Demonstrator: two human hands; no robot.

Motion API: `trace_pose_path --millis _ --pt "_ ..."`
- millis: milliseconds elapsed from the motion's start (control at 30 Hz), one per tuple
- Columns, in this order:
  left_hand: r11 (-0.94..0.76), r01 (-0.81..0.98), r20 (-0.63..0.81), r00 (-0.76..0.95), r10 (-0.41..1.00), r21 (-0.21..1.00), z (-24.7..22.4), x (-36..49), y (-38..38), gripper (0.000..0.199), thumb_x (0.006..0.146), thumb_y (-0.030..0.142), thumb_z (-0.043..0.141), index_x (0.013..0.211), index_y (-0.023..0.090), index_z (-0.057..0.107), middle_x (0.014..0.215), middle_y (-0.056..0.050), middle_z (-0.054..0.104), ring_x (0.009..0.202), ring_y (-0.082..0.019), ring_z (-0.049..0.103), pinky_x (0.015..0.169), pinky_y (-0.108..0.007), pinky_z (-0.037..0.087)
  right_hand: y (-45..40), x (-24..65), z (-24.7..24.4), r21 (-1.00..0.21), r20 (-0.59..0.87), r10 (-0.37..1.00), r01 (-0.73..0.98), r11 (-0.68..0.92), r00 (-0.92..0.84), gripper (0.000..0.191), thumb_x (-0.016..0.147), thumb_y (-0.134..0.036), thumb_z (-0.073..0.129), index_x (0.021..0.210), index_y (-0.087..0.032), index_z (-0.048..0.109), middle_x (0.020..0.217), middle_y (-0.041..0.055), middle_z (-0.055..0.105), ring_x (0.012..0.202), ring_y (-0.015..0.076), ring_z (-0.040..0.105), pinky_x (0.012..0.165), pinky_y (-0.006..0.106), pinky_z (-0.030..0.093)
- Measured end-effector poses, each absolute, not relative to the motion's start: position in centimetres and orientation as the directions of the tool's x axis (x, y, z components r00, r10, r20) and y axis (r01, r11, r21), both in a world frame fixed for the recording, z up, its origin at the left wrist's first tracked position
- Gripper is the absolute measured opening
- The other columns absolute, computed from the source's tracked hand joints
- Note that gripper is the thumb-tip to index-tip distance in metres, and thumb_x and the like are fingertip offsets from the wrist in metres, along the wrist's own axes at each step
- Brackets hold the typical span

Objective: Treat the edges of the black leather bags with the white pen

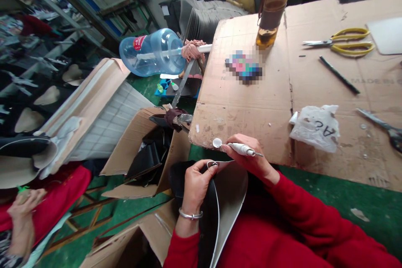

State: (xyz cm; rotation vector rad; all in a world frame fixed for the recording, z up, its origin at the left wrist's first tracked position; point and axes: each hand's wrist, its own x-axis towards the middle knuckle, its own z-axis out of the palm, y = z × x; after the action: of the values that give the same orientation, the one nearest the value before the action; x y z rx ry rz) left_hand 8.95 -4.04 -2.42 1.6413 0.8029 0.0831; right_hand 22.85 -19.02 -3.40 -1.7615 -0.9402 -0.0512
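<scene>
I judge work begun but unfinished: near the table (248, 104), my left hand (195, 185) pinches the panel (231, 199), my right hand (258, 166) grips a tool (242, 149).

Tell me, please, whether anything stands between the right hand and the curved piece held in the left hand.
Nothing visible stands between them: the right hand, holding a white pen-like tool, is close by the upper edge of the curved piece, near where the left hand pinches it.
</scene>
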Motion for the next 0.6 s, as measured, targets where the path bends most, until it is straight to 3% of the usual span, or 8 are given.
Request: trace_pose_path --millis 167,333,467,600 --pt "0.003 0.452 -0.384 0.754 0.533 0.892 -2.2 9.3 -4.4 0.022 0.072 0.034 0.082 0.085 0.016 0.082 0.086 -0.007 0.080 0.084 -0.024 0.071 0.079 -0.030 0.052 -19.1 22.9 -4.2 -0.882 0.351 0.580 0.467 -0.059 0.735 0.020 0.100 -0.036 0.067 0.088 -0.020 0.066 0.074 0.0002 0.065 0.063 0.0134 0.059 0.059 0.025 0.042" --pt "-0.013 0.451 -0.374 0.756 0.538 0.892 -1.8 9.2 -4.7 0.022 0.073 0.035 0.082 0.085 0.016 0.083 0.085 -0.006 0.080 0.083 -0.024 0.071 0.077 -0.030 0.052 -19.3 23.2 -4.0 -0.964 0.257 0.488 0.260 0.063 0.834 0.024 0.098 -0.040 0.068 0.087 -0.018 0.067 0.076 0.0024 0.068 0.062 0.0155 0.064 0.054 0.025 0.047" --pt "-0.042 0.444 -0.360 0.775 0.520 0.895 -1.5 9.0 -4.8 0.024 0.074 0.037 0.083 0.086 0.017 0.083 0.085 -0.006 0.080 0.082 -0.024 0.071 0.077 -0.030 0.052 -19.9 23.6 -3.1 -0.980 0.152 0.643 0.028 0.199 0.751 0.028 0.093 -0.043 0.072 0.084 -0.017 0.069 0.072 0.0039 0.070 0.058 0.0175 0.065 0.051 0.026 0.050" --pt "-0.048 0.437 -0.353 0.782 0.514 0.898 -1.4 9.1 -5.0 0.025 0.074 0.039 0.083 0.087 0.017 0.083 0.084 -0.006 0.079 0.080 -0.023 0.069 0.075 -0.029 0.051 -20.2 24.0 -2.6 -0.984 0.146 0.715 0.025 0.177 0.683 0.033 0.091 -0.047 0.074 0.082 -0.016 0.071 0.068 0.0033 0.068 0.057 0.0163 0.063 0.050 0.026 0.049"
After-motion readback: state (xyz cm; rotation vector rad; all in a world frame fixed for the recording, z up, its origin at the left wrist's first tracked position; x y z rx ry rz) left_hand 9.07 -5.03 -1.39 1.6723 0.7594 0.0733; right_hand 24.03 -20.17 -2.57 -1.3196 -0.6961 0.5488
